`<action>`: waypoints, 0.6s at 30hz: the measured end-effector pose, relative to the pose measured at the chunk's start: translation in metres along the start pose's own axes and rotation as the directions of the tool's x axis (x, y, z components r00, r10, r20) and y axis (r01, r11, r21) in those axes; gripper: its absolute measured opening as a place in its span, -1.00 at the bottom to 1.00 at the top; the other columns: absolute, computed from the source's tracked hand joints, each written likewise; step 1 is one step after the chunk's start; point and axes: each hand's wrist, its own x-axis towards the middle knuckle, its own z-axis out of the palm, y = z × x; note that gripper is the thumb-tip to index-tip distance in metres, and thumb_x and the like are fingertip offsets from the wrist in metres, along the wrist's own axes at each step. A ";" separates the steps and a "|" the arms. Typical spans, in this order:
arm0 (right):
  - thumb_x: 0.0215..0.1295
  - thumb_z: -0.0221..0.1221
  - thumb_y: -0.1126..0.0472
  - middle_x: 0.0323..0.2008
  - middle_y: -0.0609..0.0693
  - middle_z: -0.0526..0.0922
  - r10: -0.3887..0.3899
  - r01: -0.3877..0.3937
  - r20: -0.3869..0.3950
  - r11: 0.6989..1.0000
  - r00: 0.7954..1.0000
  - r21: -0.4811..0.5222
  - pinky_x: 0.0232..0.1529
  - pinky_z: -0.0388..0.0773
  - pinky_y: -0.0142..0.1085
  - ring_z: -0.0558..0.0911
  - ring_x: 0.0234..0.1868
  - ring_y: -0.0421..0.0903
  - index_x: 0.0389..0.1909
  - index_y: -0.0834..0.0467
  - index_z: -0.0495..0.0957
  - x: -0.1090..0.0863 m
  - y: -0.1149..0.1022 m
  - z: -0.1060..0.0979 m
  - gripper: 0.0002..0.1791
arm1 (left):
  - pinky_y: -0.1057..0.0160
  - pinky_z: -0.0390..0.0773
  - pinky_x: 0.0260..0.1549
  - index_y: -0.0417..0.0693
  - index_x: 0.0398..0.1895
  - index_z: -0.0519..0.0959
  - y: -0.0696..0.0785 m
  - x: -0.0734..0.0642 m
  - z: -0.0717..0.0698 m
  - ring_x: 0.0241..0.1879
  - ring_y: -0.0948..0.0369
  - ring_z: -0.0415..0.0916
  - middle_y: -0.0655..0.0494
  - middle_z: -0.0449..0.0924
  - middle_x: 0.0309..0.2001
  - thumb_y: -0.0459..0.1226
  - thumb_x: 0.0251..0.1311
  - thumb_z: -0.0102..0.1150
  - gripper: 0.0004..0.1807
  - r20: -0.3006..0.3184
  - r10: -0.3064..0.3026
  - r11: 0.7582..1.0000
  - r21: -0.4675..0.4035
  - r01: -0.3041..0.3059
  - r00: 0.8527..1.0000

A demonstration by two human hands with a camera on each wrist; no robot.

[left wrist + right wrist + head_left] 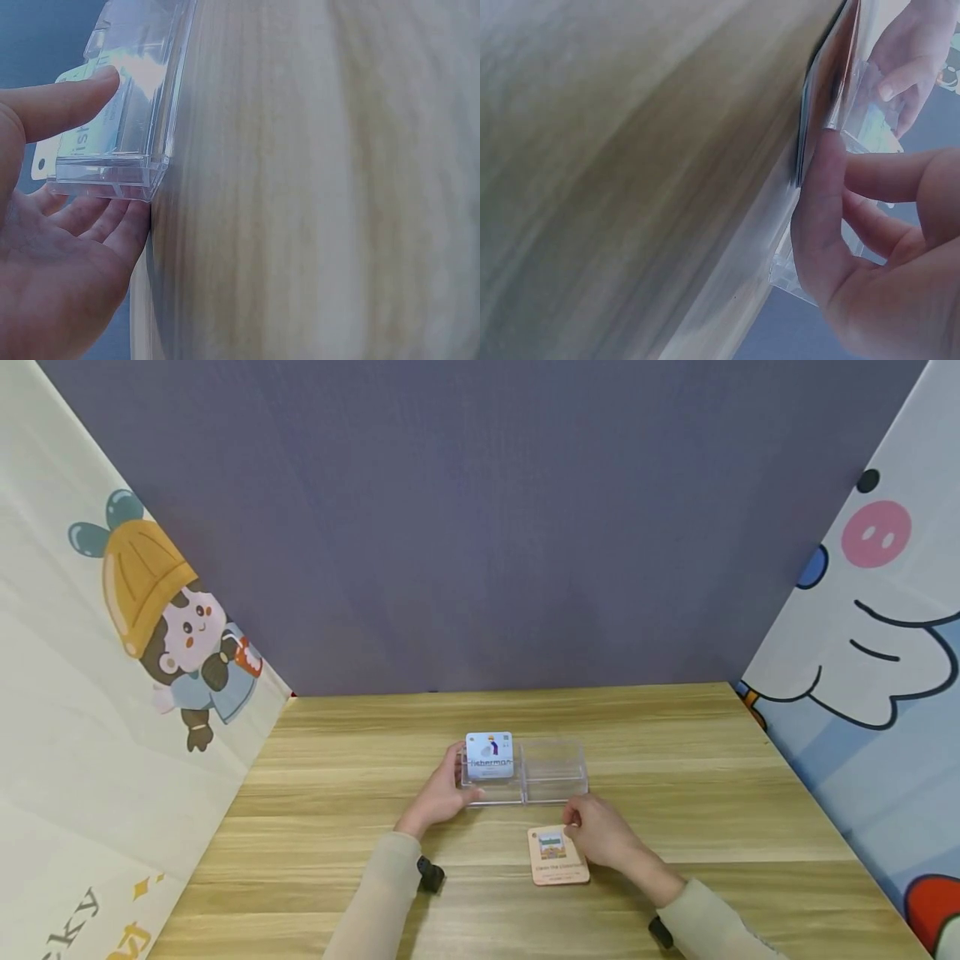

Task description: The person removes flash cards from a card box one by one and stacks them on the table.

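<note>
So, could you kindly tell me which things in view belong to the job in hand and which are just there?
Job in hand:
- clear holder
- "fisherman" card
- peach-topped card stack

Just there:
- grayish-purple backdrop
- left cartoon panel
- right cartoon panel
- black wrist devices

The pale blue card (490, 755) reads "fisherman", the peach card (557, 858) "Clean the", the left wall (75, 718) "cky".

The clear plastic tray (556, 767) stands on the desk, divided into two side-by-side compartments, its left end gripped by the left hand (441, 791). In its left compartment a pale card (490, 755) stands up, reading "fisherman" beneath a small figure. In front of the tray's right half are stacked peach cards (559, 862), the top one face up with a colorful picture above print, pinched at its far right corner by the right hand (603, 833).
</note>
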 end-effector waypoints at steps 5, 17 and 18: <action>0.19 0.33 0.42 -0.49 -0.06 0.41 -0.002 0.002 0.011 1.000 1.000 -0.014 -0.42 0.38 -0.24 0.40 -0.44 -0.11 -0.44 0.11 0.52 0.005 0.004 -0.001 -0.80 | -0.13 0.31 0.38 -0.15 0.58 -0.03 0.000 0.004 0.002 0.32 -0.20 0.38 -0.26 0.39 0.31 -0.40 0.12 0.42 0.04 -0.008 0.000 1.000 0.005 0.000 1.000; 0.24 0.26 0.44 -0.47 -0.06 0.46 -0.007 0.005 0.046 0.999 0.999 0.044 -0.48 0.44 -0.30 0.45 -0.45 -0.13 -0.36 0.16 0.55 0.017 0.016 -0.011 -0.87 | -0.16 0.33 0.36 -0.12 0.58 -0.01 -0.002 0.014 0.008 0.29 -0.20 0.40 -0.25 0.41 0.27 -0.43 0.10 0.43 0.04 -0.033 0.002 1.000 -0.028 -0.003 0.999; 0.25 0.25 0.44 -0.48 -0.06 0.47 -0.015 0.013 0.043 0.999 0.999 0.052 -0.49 0.44 -0.30 0.45 -0.46 -0.14 -0.36 0.16 0.55 0.019 0.017 -0.012 -0.87 | -0.15 0.34 0.35 -0.12 0.58 -0.01 -0.002 0.014 0.008 0.28 -0.19 0.41 -0.24 0.42 0.26 -0.43 0.11 0.43 0.04 -0.033 0.002 1.000 -0.030 -0.003 0.999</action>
